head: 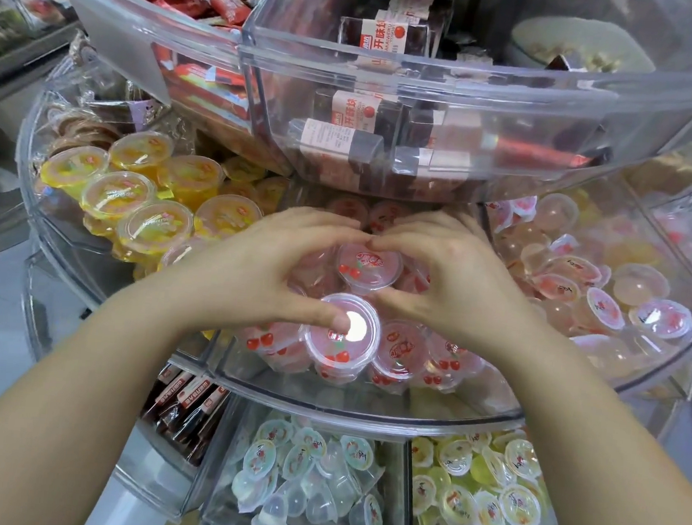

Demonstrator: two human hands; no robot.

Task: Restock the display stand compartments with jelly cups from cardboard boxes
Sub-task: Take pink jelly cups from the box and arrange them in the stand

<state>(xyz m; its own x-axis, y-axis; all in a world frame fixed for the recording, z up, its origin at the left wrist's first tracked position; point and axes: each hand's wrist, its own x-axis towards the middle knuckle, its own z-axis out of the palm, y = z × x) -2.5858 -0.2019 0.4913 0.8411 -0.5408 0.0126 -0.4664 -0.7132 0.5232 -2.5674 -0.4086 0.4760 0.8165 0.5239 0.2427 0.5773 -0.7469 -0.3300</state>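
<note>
The dark wrapped snack blocks [380, 37] in the far upper tier carry white and red labels reading "开味", with small Latin lettering too blurred to make out. The pink jelly cups [342, 336] in the near middle compartment bear red lid print that cannot be read.

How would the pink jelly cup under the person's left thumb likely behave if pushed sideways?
The pink jelly cup looks smooth and glossy, with glare on its lid, so it may slide easily under the left hand. It sits on a loose pile of other cups, so it would probably tip or shift. Its thin clear wall may flex slightly.
</note>
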